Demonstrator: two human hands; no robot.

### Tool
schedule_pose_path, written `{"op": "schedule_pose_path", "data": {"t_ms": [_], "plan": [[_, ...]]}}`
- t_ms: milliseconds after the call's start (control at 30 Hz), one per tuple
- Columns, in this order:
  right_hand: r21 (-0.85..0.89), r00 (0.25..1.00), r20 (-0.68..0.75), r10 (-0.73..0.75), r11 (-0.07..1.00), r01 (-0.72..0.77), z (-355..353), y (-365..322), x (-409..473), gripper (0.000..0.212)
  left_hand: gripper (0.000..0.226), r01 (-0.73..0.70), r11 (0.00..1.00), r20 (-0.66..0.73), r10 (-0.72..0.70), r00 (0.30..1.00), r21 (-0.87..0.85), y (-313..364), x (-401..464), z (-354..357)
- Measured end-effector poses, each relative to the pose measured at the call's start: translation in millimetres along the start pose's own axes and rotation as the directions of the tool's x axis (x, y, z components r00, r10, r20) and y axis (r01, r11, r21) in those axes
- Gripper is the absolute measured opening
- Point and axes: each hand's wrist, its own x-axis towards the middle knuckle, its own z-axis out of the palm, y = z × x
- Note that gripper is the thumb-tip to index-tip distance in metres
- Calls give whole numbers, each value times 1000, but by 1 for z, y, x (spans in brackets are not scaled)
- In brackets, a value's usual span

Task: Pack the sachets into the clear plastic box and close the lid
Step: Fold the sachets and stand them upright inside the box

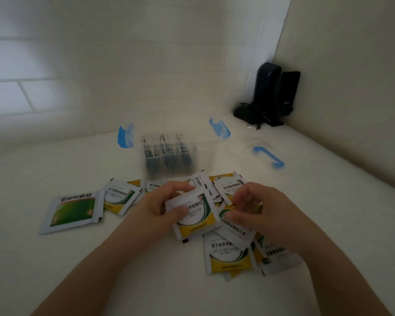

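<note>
Gathering stage: left hand [162, 205] curls its fingers and thumb around a flat white-and-yellow foil sachet [195, 214], thumb on the printed face, fingertips over the far edge. Right hand [258, 209] has fingers bent and pinches the corner of another white-and-yellow sachet [232, 224] that sits just under the first.

More loose sachets [228, 254] lie scattered under and beyond both sets of fingers; one green-and-white sachet [72, 212] sits well off past the left thumb side. Clear plastic box with blue clips [176, 156] stands open just beyond the fingertips, dark items already inside, blurred. Clear lid with blue handle [268, 157] lies flat beyond the right fingers, apart from the box.

Handling judgement: sachets look light, thin, floppy and slick, likely to slide off each other in a stack. Best held by squeezing flat faces between thumb and fingers, edges squared up first.
</note>
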Motion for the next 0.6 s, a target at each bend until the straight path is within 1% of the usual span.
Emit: {"op": "schedule_pose_path", "data": {"t_ms": [100, 167, 200, 267, 300, 367, 467, 533, 600], "plan": [[-144, 993, 102, 65, 988, -50, -4, 2, -7, 40, 38, 32, 999, 25, -33, 999, 19, 0, -2, -3], [-236, 986, 158, 48, 972, -10, 1, 0, -8, 51, 35, 51, 996, 68, -56, 996, 66, 1, -4, -3], [-285, 986, 164, 30, 958, 18, 4, 0, -9, 57, 31, 56, 994, 101, -65, 993, 92, 1, -5, -3], [-330, 993, 120, 11, 944, 29, 5, 0, -9, 69, 26, 47, 986, 147, -71, 987, 163, 3, -8, -1], [-315, 996, 89, 17, 949, 12, 5, -1, -10, 69, 24, 33, 977, 147, -66, 987, 212, 4, -9, 1], [-241, 999, 35, 22, 970, -13, 4, -1, -10, 61, 23, 8, 957, 127, -46, 991, 289, 6, -10, 4], [-116, 996, -88, -19, 993, 9, 0, 2, -9, 45, 20, 13, 951, 52, -31, 998, 309, 4, -9, 5], [19, 985, -168, -23, 999, 27, -4, 0, -8, 36, 20, 24, 948, 3, -27, 1000, 317, 2, -8, 4], [229, 980, -199, 17, 973, 30, -7, -4, -8, 29, 23, 19, 944, -9, -16, 1000, 329, -1, -6, 3]]}}
